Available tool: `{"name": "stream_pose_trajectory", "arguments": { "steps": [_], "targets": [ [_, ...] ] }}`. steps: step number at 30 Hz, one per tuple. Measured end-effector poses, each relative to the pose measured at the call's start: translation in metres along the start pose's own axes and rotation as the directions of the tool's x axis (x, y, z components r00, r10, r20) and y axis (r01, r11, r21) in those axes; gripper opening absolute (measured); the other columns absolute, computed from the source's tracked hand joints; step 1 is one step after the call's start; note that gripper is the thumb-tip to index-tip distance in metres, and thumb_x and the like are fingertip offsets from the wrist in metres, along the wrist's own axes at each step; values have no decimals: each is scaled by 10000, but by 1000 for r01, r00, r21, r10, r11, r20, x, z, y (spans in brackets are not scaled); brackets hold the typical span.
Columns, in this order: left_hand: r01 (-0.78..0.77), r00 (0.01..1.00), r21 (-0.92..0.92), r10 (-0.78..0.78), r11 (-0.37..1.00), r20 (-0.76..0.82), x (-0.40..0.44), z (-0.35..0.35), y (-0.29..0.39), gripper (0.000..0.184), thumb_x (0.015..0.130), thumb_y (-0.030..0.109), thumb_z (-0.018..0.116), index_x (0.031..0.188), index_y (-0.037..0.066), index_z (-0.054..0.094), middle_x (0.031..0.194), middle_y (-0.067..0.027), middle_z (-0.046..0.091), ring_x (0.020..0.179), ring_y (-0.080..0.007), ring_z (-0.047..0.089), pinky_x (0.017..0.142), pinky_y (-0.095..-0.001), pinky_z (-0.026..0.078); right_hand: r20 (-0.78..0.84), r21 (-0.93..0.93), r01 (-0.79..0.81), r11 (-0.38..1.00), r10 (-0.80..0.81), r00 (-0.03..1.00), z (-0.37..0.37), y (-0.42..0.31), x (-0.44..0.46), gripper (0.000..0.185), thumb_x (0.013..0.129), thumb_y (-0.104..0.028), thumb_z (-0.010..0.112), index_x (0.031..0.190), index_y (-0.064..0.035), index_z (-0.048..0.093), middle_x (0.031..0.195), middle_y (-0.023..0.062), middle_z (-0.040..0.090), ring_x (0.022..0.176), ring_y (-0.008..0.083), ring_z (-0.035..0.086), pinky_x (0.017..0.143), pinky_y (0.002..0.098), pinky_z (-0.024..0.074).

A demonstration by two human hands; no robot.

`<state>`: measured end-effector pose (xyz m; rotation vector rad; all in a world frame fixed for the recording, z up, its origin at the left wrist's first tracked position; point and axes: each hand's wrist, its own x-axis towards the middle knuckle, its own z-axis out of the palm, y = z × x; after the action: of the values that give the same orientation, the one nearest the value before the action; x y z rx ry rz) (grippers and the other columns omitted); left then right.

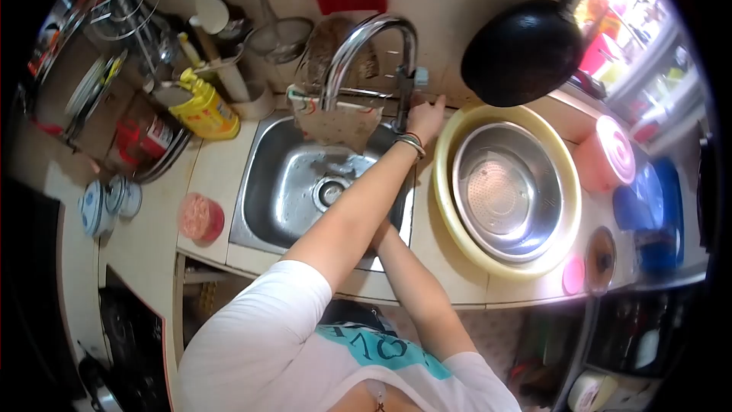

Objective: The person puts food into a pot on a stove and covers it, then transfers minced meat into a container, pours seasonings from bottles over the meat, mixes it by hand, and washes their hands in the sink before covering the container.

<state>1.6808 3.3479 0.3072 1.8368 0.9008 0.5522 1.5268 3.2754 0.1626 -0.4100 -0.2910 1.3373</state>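
Observation:
My left hand (427, 117) reaches across to the back of the counter, beside the base of the chrome faucet (408, 38). Its fingers look curled; whether they grip anything is hidden. My right hand (380, 235) is at the right side of the steel sink (267, 175), mostly covered by my left forearm, so its fingers do not show. A patterned cloth (335, 123) hangs at the back of the sink below the spout. Right of the hands, a steel colander (507, 191) sits inside a yellow basin (444, 214).
A black pan (522, 53) hangs above the basin. On the left stand a yellow squeeze bottle (204, 111), a pink-red jar (201, 217) and blue-white lidded pots (95, 207). Toward the right are a pink container (604, 154) and a blue container (640, 197).

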Motion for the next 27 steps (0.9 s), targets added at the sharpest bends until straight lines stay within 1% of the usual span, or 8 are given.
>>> {"name": "stream_pose_trajectory", "arguments": {
  "steps": [6,8,9,13,14,17,20,27],
  "targets": [
    [-155,952,302,60,941,301,-33,-28,1,596,854,406,417,1259,-20,317,1034,-244,548,992,-366,516,843,-417,407,-45,269,-224,937,245,969,-13,5,18,217,886,-157,446,1045,-16,490,1018,98,566,941,211,547,863,323,436],
    [-414,901,248,358,876,244,-41,-24,-28,451,828,335,463,1112,-16,471,966,-222,575,914,-370,547,807,-421,431,-113,265,-244,933,282,953,-8,14,38,237,880,-131,424,1038,30,493,997,134,573,936,265,559,871,380,446],
    [-235,922,300,114,925,369,-66,-39,-14,384,813,274,483,1071,-9,508,985,-219,570,940,-359,534,824,-399,424,-174,209,-266,941,303,937,-4,17,46,246,876,-131,424,1040,39,493,995,142,572,932,274,561,868,387,449],
    [-585,762,-154,605,796,231,-172,-102,-63,392,756,143,597,1116,15,511,1180,-191,480,1136,-335,422,957,-387,333,-54,415,-371,831,430,901,-10,23,54,412,647,83,431,1057,86,473,1041,208,538,1011,348,509,938,444,388],
    [-532,821,-124,547,837,167,-192,-122,-78,366,742,101,598,1093,22,530,1189,-166,481,1162,-318,401,980,-385,303,74,460,-391,797,405,912,-24,29,60,353,731,19,445,1076,89,447,1086,248,493,1029,379,484,949,462,373],
    [-122,932,90,145,988,-332,-230,-153,-121,518,739,57,591,1211,11,382,1285,-166,357,1204,-288,337,994,-352,274,-464,352,-271,896,418,781,14,26,77,343,885,-135,384,1177,40,346,1187,267,395,1040,399,465,878,495,418],
    [496,769,-796,-601,346,218,-214,-166,-118,443,808,199,582,1194,63,414,1215,-120,423,1125,-247,411,938,-352,336,-535,227,-207,952,300,790,18,40,89,311,897,-99,351,1139,96,351,1107,293,438,995,384,498,845,422,473],
    [265,886,-959,-367,-104,284,-139,-120,-205,349,809,324,570,1046,80,492,993,-76,537,902,-221,514,756,-373,430,-579,2,-145,989,120,807,47,34,60,282,907,-127,364,1085,86,417,955,207,529,835,279,554,763,367,496]
  ]
}}
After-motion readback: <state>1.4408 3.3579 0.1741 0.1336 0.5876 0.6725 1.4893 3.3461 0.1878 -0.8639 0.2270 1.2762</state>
